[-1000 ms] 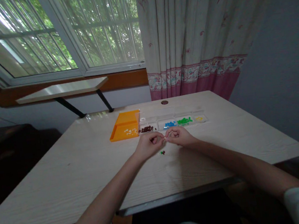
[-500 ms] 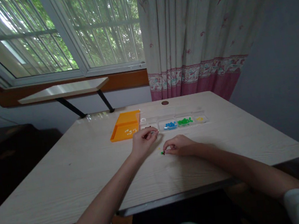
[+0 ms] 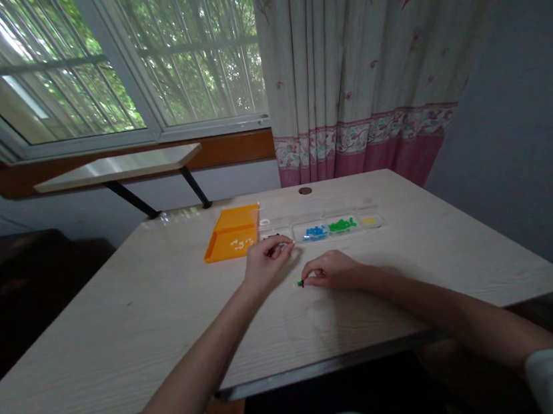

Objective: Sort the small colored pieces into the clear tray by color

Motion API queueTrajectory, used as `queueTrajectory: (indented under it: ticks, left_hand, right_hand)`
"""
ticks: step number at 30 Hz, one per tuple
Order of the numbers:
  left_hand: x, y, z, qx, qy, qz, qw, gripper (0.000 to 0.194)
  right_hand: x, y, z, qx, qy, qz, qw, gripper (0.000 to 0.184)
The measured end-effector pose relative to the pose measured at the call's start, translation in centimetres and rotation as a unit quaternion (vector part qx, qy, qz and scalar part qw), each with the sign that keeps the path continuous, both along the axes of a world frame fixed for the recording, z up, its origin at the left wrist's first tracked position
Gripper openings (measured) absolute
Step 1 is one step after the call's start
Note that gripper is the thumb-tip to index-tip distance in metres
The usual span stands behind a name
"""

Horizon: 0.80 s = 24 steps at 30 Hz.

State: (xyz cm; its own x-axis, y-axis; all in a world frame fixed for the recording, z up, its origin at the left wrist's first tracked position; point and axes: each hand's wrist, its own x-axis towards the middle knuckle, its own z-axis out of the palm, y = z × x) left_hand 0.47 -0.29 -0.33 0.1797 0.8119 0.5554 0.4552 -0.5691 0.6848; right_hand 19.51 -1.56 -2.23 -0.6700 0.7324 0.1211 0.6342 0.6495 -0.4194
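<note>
My left hand (image 3: 266, 262) is closed in a pinch in front of the clear tray, with a tiny pale piece (image 3: 293, 242) showing at its fingertips. Thumb and forefinger of my right hand (image 3: 333, 270) are pinched on a small dark brown piece (image 3: 303, 284) low over the table. Right beside that piece is a small green piece (image 3: 299, 284); whether they are joined I cannot tell. A tiny yellow piece (image 3: 293, 275) lies just behind them. My left hand partly hides the brown pieces (image 3: 273, 236) in the tray.
The clear divided tray (image 3: 297, 234) holds blue pieces (image 3: 314, 232), green pieces (image 3: 342, 225) and yellow pieces (image 3: 369, 220). Left of it, an open orange case (image 3: 221, 246) contains several white pieces (image 3: 242, 243). A raised shelf (image 3: 120, 166) stands at the table's back left.
My hands have parted from their shared pinch. The right moved down toward me onto the brown piece; the left shifted slightly left and up. A yellow piece now shows on the table.
</note>
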Motion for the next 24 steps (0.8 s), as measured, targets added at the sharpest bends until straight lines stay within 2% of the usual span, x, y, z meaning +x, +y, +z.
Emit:
queueTrajectory:
  ticks: [3, 6, 9, 12, 14, 20, 22, 24]
  left_hand:
    - [-0.3, 0.4, -0.1, -0.005, 0.018, -0.002, 1.000, 0.020]
    - [-1.2, 1.2, 0.2, -0.006, 0.051, 0.030, 0.998, 0.021]
    - [-3.1, 2.4, 0.7, -0.013, 0.123, 0.103, 0.987, 0.019]
    - [-5.4, 3.5, 0.9, -0.031, 0.200, 0.207, 0.957, 0.016]
    - [-6.8, 4.0, 0.7, -0.046, 0.240, 0.238, 0.940, 0.014]
    - [-8.6, 4.7, 0.0, -0.095, 0.301, 0.281, 0.907, 0.015]
    - [-8.5, 4.7, 0.1, -0.084, 0.290, 0.277, 0.912, 0.016]
    - [-8.0, 4.5, 0.2, -0.067, 0.265, 0.245, 0.930, 0.017]
  right_hand:
    - [-0.1, -0.1, 0.1, 0.003, -0.001, 0.002, 1.000, 0.018]
    - [-0.2, -0.3, 0.3, 0.002, 0.001, -0.003, 1.000, 0.019]
    - [-0.3, -0.4, 0.4, 0.004, -0.003, -0.006, 1.000, 0.018]
    - [-0.4, -0.4, 0.3, 0.012, -0.008, -0.008, 1.000, 0.017]
    - [-0.4, -0.4, 0.1, 0.019, -0.011, -0.011, 1.000, 0.017]
    - [-0.4, -0.4, -0.1, 0.036, -0.013, -0.010, 0.999, 0.017]
    - [-0.3, -0.4, 0.0, 0.034, -0.006, -0.018, 0.999, 0.016]
    - [-0.2, -0.3, 0.0, 0.032, 0.011, -0.033, 0.999, 0.016]
